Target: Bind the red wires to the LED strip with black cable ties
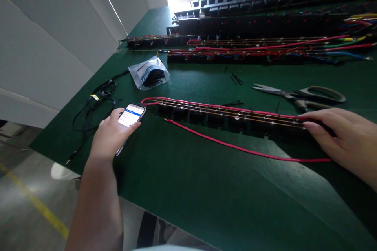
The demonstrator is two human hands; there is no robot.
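My left hand (110,131) is closed around a smartphone (131,115) with a lit white and blue screen, at the left part of the table. Toward the right edge, my right hand (341,137) grips the end of a long black strip assembly (216,115) between thumb and fingers. Brass-coloured rods and a red wire run along that strip. In front of it lies a loose red cable (224,141), its bare metal tip to the left and its other end passing toward my right hand. Large scissors (294,94) rest just behind the right hand.
A clear bag of black cable ties (150,73) lies behind the phone. Black cord (103,94) tangles near the left table edge. Several loose black ties (236,79) lie mid-table. More wired black strips (250,53) fill the back of the green table (188,188).
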